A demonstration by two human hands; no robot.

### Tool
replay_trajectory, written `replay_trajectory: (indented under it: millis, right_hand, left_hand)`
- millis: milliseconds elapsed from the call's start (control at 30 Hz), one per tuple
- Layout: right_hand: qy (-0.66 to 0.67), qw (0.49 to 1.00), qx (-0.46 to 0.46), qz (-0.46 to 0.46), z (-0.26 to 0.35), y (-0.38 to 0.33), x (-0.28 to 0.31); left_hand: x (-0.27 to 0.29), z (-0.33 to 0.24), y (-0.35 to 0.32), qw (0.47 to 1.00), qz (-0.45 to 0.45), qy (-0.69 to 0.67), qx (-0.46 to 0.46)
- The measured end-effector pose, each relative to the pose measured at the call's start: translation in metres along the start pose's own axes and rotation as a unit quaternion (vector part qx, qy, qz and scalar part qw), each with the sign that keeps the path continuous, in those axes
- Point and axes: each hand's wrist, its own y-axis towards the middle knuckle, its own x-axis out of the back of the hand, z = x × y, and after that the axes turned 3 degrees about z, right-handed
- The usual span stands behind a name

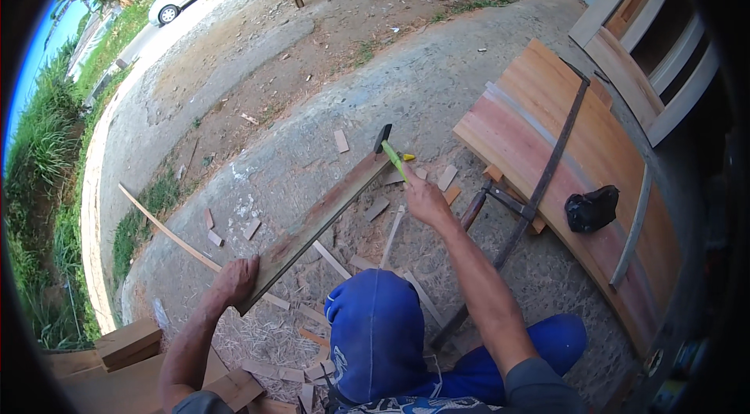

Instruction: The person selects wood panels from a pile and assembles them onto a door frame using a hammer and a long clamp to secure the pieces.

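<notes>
My left hand (237, 281) is closed round the near end of a long, narrow wooden board (312, 219), which slants up and away to the right. My right hand (427, 203) grips a hammer (393, 158) by its light green handle. The hammer's dark head lies at or just above the board's far end; whether they touch I cannot tell. Beside that end is a small yellow piece (408, 157) whose kind is unclear. Between my arms is my blue-clad knee (375, 336).
A wide wooden panel (500, 113) on the right carries a long bar clamp (558, 148) and a black plastic bag (591, 209). Wood offcuts (376, 208) and shavings litter the concrete. A slatted wooden frame (625, 86) leans far right. Planks (129, 342) lie lower left.
</notes>
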Motion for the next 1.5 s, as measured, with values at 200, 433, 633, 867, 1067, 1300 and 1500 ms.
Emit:
replay_trajectory:
  millis: [200,433,633,867,1067,1300,1500]
  right_hand:
    - [0.114,0.971,0.092,-0.187,0.042,0.006,0.033]
    - [-0.030,0.999,-0.003,0.042,-0.010,0.004,-0.004]
    - [0.162,0.967,0.045,-0.191,0.037,0.009,0.039]
    - [-0.020,0.998,0.060,0.005,-0.010,0.022,-0.001]
    - [0.125,0.980,0.034,-0.149,0.026,0.014,0.017]
    - [0.120,0.987,0.036,-0.104,0.035,0.022,0.023]
    - [-0.056,0.997,0.017,0.051,-0.014,0.016,-0.028]
  left_hand:
    - [-0.005,0.019,-0.008,1.000,-0.003,0.030,-0.003]
    - [0.010,0.016,-0.002,0.999,0.013,0.039,-0.006]
    - [0.018,0.015,-0.002,0.999,0.019,0.038,-0.003]
    - [0.022,0.023,0.000,0.997,-0.010,0.068,-0.022]
    - [0.024,0.019,0.007,0.998,0.003,0.057,-0.016]
    - [0.009,0.026,0.003,0.996,-0.030,0.078,-0.042]
    - [0.022,0.016,-0.003,0.994,-0.030,0.087,-0.052]
